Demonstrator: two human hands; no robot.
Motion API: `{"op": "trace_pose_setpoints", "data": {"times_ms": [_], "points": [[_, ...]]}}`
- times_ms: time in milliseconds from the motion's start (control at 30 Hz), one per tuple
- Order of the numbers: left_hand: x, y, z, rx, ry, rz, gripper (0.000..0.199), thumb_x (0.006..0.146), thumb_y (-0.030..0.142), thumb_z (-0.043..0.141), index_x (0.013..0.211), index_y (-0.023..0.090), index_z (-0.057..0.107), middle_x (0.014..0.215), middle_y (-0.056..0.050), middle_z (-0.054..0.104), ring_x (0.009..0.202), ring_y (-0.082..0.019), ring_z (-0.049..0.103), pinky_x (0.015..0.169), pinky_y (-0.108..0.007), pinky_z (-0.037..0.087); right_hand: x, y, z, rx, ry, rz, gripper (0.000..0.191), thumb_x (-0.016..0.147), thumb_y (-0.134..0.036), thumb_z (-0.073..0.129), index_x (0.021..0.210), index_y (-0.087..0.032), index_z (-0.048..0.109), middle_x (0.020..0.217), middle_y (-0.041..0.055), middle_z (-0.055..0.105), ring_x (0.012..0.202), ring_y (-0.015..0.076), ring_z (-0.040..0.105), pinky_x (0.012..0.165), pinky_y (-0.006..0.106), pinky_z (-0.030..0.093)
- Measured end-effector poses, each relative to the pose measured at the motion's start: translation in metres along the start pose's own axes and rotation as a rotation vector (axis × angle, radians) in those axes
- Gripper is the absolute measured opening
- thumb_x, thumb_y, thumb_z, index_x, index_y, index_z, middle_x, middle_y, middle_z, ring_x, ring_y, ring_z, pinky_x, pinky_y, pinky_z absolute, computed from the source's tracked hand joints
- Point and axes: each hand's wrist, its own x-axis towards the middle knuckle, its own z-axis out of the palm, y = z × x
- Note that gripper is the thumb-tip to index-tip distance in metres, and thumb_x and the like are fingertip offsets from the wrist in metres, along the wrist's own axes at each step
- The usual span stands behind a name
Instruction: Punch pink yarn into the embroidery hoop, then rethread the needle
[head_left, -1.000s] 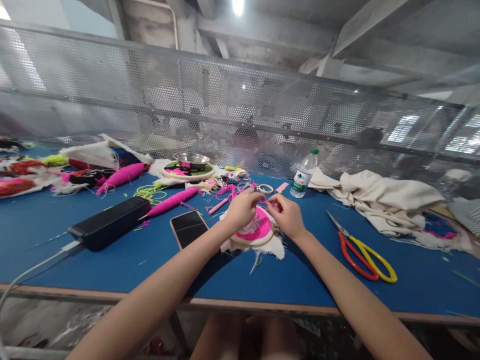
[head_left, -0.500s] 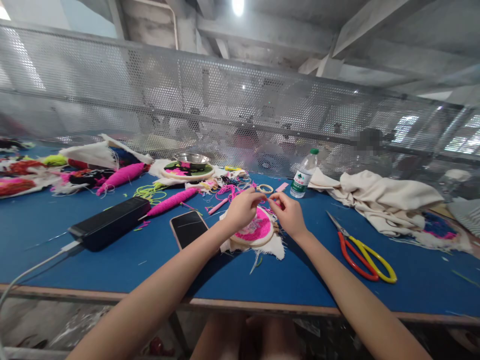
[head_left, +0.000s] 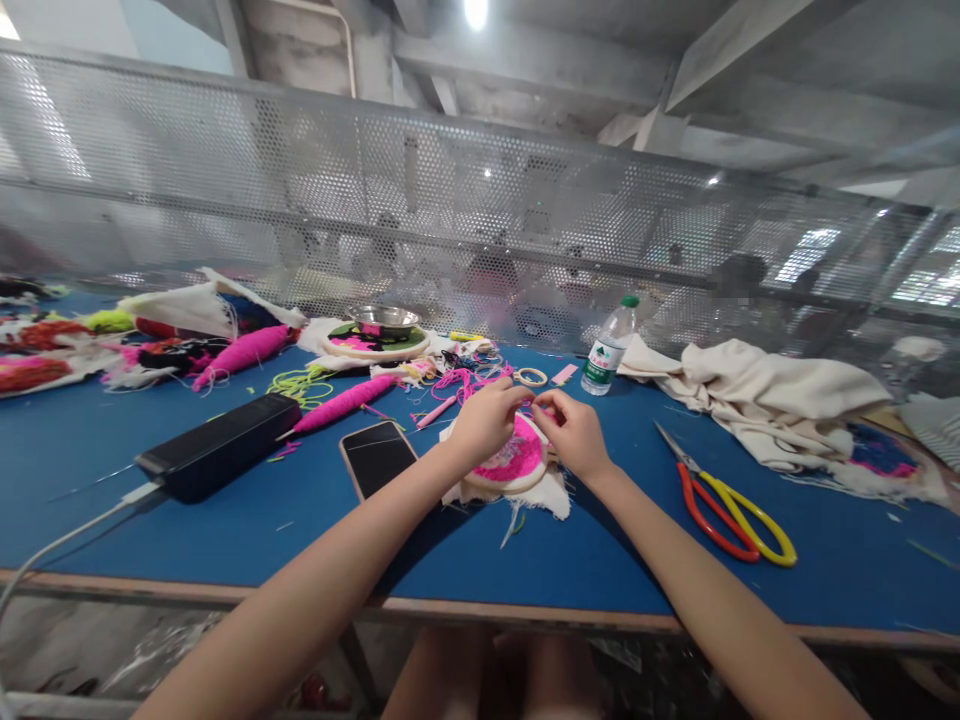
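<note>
My left hand (head_left: 487,418) is closed in a pinch above the upper left of a small embroidery hoop (head_left: 517,458) with pink stitching on white cloth. Close beside it, my right hand (head_left: 574,430) is also pinched, over the hoop's upper right. The fingertips of both hands nearly meet; whatever lies between them is too small to make out. A pink-handled tool (head_left: 436,412) rests left of the hoop, near tangled pink yarn (head_left: 459,380). Behind the hands is a small wooden ring (head_left: 531,377).
A phone (head_left: 375,455) and black power bank (head_left: 221,445) lie left, with pink yarn bundles (head_left: 345,403). To the right are scissors (head_left: 731,510) and cream cloth (head_left: 765,390). A bottle (head_left: 606,350) stands behind; a larger hoop (head_left: 375,345) is at back left.
My right hand has shifted slightly left, bringing its fingertips closer to my left hand. My left hand is nearly unmoved.
</note>
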Motion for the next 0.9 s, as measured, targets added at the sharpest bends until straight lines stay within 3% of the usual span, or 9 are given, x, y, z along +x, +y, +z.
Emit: {"op": "trace_pose_setpoints", "data": {"times_ms": [100, 200, 333, 467, 633, 700, 900], "points": [[0.000, 0.002, -0.001, -0.010, 0.017, -0.004, 0.026, 0.088, 0.009, 0.041, 0.100, 0.019, 0.062, 0.094, -0.006, 0.063, 0.084, -0.019, 0.060, 0.069, -0.028, 0.045, 0.000, -0.004, 0.001, 0.115, 0.005, 0.038, 0.020, 0.085, -0.037, 0.055, 0.082, -0.019, 0.063, 0.057, -0.0020, 0.052, 0.053, 0.0135, 0.046, 0.054, 0.025, 0.034], [0.001, 0.003, -0.004, -0.045, 0.073, -0.017, 0.021, 0.091, 0.013, 0.041, 0.098, 0.017, 0.060, 0.096, -0.007, 0.066, 0.086, -0.019, 0.061, 0.073, -0.029, 0.046, 0.001, -0.009, 0.004, 0.401, 0.007, 0.166, 0.023, 0.082, -0.041, 0.059, 0.078, -0.019, 0.060, 0.057, -0.0032, 0.050, 0.051, 0.0122, 0.043, 0.050, 0.025, 0.033], [0.005, 0.002, -0.010, -0.131, 0.173, 0.007, 0.018, 0.092, 0.016, 0.044, 0.094, 0.017, 0.061, 0.091, -0.006, 0.070, 0.082, -0.017, 0.063, 0.073, -0.028, 0.046, 0.003, -0.013, 0.009, 0.784, -0.104, 0.364, 0.027, 0.076, -0.045, 0.064, 0.075, -0.019, 0.057, 0.053, -0.0055, 0.049, 0.040, 0.0077, 0.035, 0.040, 0.022, 0.024], [0.018, 0.005, -0.020, -0.280, 0.215, 0.011, 0.018, 0.089, 0.013, 0.047, 0.092, 0.017, 0.064, 0.085, -0.004, 0.072, 0.079, -0.015, 0.066, 0.072, -0.026, 0.048, 0.005, -0.012, 0.009, 0.975, -0.208, 0.467, 0.032, 0.071, -0.046, 0.069, 0.080, -0.016, 0.062, 0.061, -0.0026, 0.059, 0.037, 0.0038, 0.033, 0.036, 0.021, 0.015], [0.065, 0.018, -0.041, -0.588, 0.212, -0.109, 0.009, 0.081, 0.017, 0.059, 0.082, 0.015, 0.068, 0.076, -0.004, 0.071, 0.073, -0.015, 0.066, 0.072, -0.026, 0.051, 0.008, -0.005, 0.007, 1.065, -0.237, 0.487, 0.036, 0.069, -0.046, 0.074, 0.083, -0.014, 0.065, 0.062, -0.0019, 0.061, 0.037, 0.0024, 0.035, 0.035, 0.019, 0.015], [0.090, 0.024, -0.049, -0.813, 0.209, -0.213, 0.006, 0.080, 0.014, 0.061, 0.079, 0.013, 0.067, 0.073, -0.004, 0.071, 0.069, -0.013, 0.065, 0.075, -0.027, 0.051, 0.010, -0.003, 0.005, 1.099, -0.236, 0.497, 0.037, 0.071, -0.044, 0.074, 0.092, -0.015, 0.065, 0.062, -0.0023, 0.061, 0.037, 0.0029, 0.037, 0.035, 0.019, 0.015], [0.137, 0.032, -0.054, -1.376, -0.028, -0.414, 0.006, 0.083, 0.014, 0.062, 0.082, 0.013, 0.067, 0.081, -0.007, 0.074, 0.080, -0.014, 0.069, 0.092, -0.035, 0.049, 0.014, 0.003, -0.008, 1.267, -0.255, 0.490, 0.041, 0.079, -0.034, 0.068, 0.116, -0.018, 0.060, 0.059, -0.0054, 0.055, 0.039, 0.0041, 0.034, 0.035, 0.017, 0.022]]}}
